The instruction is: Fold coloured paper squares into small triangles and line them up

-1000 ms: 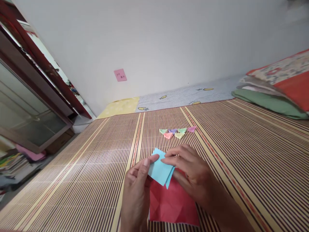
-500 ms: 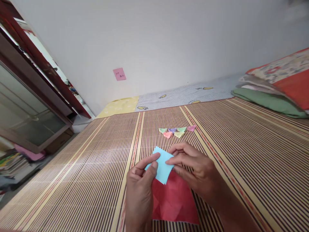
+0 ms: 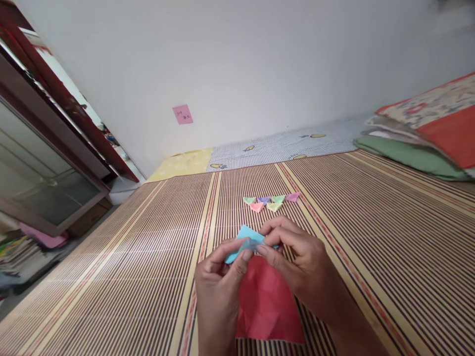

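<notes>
A small light blue paper square (image 3: 244, 241) is pinched between both my hands just above a striped bamboo mat (image 3: 371, 232). My left hand (image 3: 218, 291) grips its near left edge with thumb and forefinger. My right hand (image 3: 297, 262) pinches its right side, fingers closed. The paper is bent over on itself. Under my hands lies a red paper sheet (image 3: 267, 306), flat on the mat. Several small folded paper pieces (image 3: 270, 202) in green, purple, pink and yellow lie in a cluster a little beyond my hands.
A stack of folded bedding (image 3: 426, 133) sits at the right. A checked sheet (image 3: 282, 146) runs along the white wall, which carries a pink sticky note (image 3: 182, 114). A glass-fronted cabinet (image 3: 40, 163) stands at the left, with clutter on the floor below.
The blue paper lay open between my hands before; now it is folded over and looks much narrower. Both hands have drawn closer together over it.
</notes>
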Available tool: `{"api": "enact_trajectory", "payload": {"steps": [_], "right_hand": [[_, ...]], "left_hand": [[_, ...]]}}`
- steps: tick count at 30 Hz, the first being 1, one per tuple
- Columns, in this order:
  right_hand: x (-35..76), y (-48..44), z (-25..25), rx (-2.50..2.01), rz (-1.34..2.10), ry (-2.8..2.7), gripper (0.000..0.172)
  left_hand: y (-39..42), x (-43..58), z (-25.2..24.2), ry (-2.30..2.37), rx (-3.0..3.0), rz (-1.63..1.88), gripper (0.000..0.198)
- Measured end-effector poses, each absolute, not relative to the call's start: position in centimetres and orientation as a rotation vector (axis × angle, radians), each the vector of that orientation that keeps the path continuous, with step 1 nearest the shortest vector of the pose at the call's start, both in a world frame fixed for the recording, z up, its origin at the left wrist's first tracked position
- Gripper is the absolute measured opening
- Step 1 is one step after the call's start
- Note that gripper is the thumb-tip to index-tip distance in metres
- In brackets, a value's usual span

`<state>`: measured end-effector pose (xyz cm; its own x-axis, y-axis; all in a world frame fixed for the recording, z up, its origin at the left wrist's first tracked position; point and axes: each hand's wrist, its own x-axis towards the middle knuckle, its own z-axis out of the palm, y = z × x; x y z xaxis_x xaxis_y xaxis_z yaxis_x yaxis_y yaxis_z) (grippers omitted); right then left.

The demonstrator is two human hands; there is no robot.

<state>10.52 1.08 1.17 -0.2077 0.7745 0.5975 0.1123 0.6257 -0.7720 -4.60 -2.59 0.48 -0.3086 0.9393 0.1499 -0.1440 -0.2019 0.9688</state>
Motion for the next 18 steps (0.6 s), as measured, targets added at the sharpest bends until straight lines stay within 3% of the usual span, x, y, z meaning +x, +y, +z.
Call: {"api": "enact_trajectory", "payload": {"steps": [5,18], "right_hand": [[10.2,1.1,1.4,-0.735,0.862,-1.624,0.017],[9.6,0.6,1.5,-0.713,0.977,-1.614,0.022]], "left_hand": [[-2.6,-4.3,0.5,1.24,1.089,1.683,0.008],[-2.7,-3.8,0.5,1.276,0.924,1.801,0.011]]}}
